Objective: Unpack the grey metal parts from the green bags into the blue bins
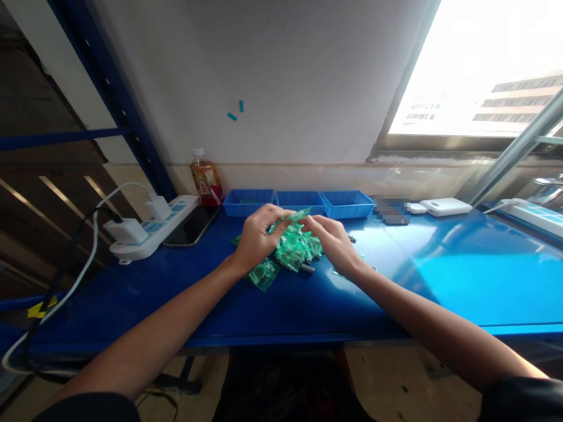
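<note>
Above a heap of small green plastic bags (292, 249) on the blue table, my two hands meet at one green plastic bag (301, 214). My left hand (260, 232) pinches its left side between thumb and fingers. At the bag's right end, the fingertips of my right hand (331, 237) are closed on its edge. Thin pale pieces show through the heaped bags. A small metallic piece (307, 268) lies at the heap's front edge. What the held bag contains I cannot make out.
Three blue bins (300, 202) line the wall behind my hands. To the left are a drink bottle (206, 179), a dark phone (192, 227) and a power strip (153, 228) with chargers. A white box (446, 207) and another power strip (536, 214) lie right.
</note>
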The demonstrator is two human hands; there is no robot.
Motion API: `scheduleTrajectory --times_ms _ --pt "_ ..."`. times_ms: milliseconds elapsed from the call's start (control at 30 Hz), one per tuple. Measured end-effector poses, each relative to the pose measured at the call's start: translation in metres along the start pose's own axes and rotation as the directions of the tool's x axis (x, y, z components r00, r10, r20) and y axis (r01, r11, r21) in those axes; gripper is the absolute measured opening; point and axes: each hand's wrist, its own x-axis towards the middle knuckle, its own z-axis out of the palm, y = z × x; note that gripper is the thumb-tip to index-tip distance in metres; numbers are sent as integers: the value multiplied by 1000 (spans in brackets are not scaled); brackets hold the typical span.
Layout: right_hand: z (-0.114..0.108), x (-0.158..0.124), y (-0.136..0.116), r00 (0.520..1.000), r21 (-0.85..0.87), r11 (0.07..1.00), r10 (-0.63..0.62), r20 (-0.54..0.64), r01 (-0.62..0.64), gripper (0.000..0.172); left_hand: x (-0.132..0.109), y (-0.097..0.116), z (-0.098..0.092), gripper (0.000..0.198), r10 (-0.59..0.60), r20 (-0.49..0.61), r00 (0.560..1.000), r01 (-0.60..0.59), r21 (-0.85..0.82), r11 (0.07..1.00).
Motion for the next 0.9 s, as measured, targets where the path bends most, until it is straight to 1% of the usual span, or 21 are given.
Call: scheduleTrajectory --times_ms 67,100,167,233,300,367,433,467,500,533,567,600,633,667,700,733,767,800,833,867,900 --pt "0 3 4 993 227 967 118 18 -119 41 -3 1 0 19 159 62 985 -165 116 979" --pt "0 4 6 988 320 935 151 23 -150 42 -3 2 0 21 208 86 974 -219 155 963" --pt "0 6 10 983 435 883 179 39 -179 38 -4 0 0 24 250 117 961 -269 201 942" --pt "1 6 10 984 466 867 172 48 -175 31 -4 -2 0 26 247 128 960 -270 213 939" --pt "1 5 8 986 449 879 162 35 -160 23 -4 -3 0 29 229 155 961 -259 209 943" --pt "0 5 7 988 399 906 156 -2 -143 18 -3 -2 -1 28 209 199 958 -246 187 951" --pt "-1 5 7 990 310 944 132 -53 -110 18 -1 1 -2 28 177 233 956 -213 138 967" --pt "-2 5 7 991 240 968 100 -87 -77 19 0 3 -3 29 143 242 960 -170 98 981" --pt "-3 5 7 992 149 988 45 -121 -27 21 1 5 -3 30 86 246 966 -100 48 994" --pt "-3 4 8 988 41 998 -36 -147 42 22 3 6 -4 32 3 245 970 -1 -12 1000" --pt "-4 4 9 978 -72 989 -139 -158 129 23 4 7 -4 36 -99 246 964 122 -83 989" --pt "-4 3 10 957 -176 958 -251 -146 224 24 6 6 -4 42 -211 256 943 257 -162 953" --pt "-3 3 12 928 -258 912 -356 -113 318 26 7 6 -4 50 -321 275 906 388 -241 889" --pt "-3 2 13 895 -314 861 -441 -66 401 28 9 4 -3 56 -413 303 859 499 -313 808" --pt "-2 2 15 866 -346 815 -500 -17 464 30 10 3 -3 58 -482 338 808 585 -370 722" --pt "-1 1 16 844 -363 782 -536 22 506 33 11 1 -2 56 -526 375 763 646 -411 644" --pt "-1 1 18 831 -371 762 -555 49 531 35 12 0 -2 50 -548 411 728 685 -435 584" --pt "0 0 19 825 -376 752 -561 66 541 37 12 -1 -1 42 -555 432 711 703 -449 551" --pt "1 0 19 828 -376 754 -557 70 539 38 11 -2 -1 35 -554 431 712 702 -454 549" --pt "1 0 19 839 -375 766 -541 62 522 37 11 -3 0 28 -548 402 733 680 -449 580" --pt "1 0 17 858 -368 791 -511 42 489 35 10 -4 0 22 -535 347 771 637 -425 643"
